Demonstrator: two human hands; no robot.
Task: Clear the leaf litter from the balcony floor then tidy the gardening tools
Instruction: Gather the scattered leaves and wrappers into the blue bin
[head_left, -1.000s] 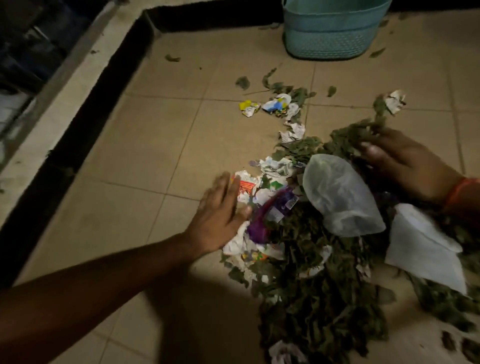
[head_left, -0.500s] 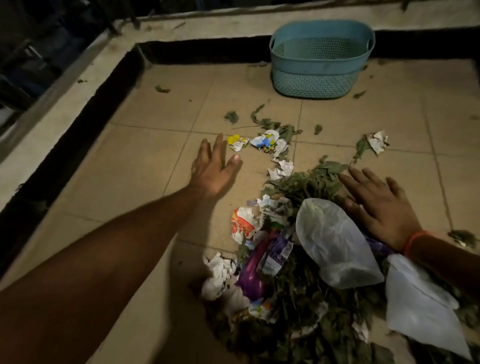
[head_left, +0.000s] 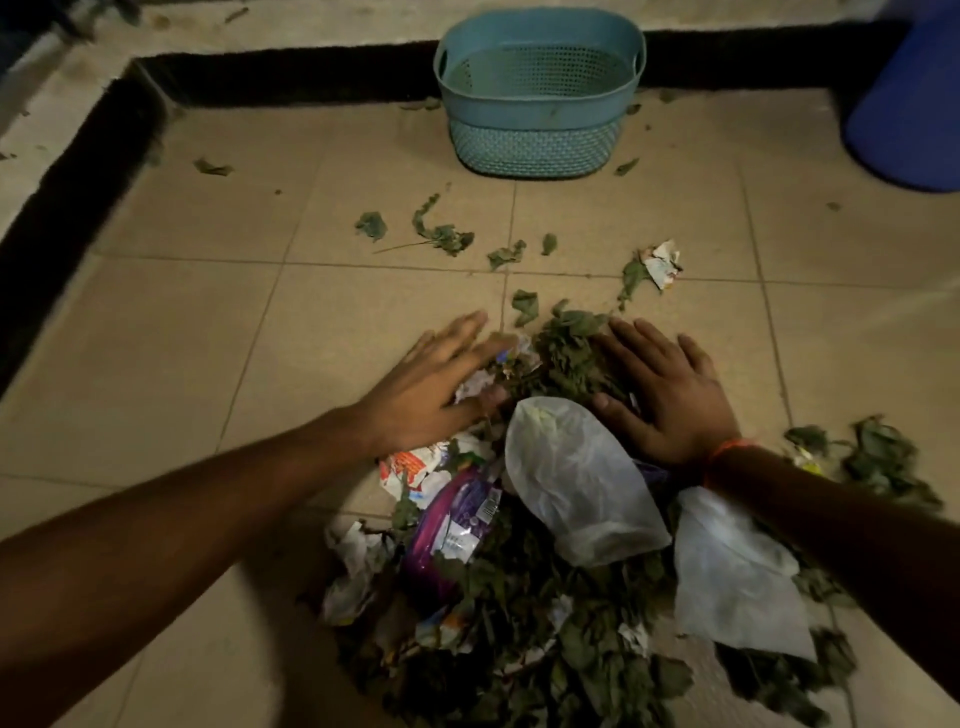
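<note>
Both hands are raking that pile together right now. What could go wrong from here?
1. The thin plastic bags lie loose on top of the leaf pile; they may slip off as the left hand and right hand gather it.
2. Stray leaves and a crumpled paper scrap lie beyond both hands and could get missed.
3. The basket stands apart from the pile, so a carried load may spill.
</note>
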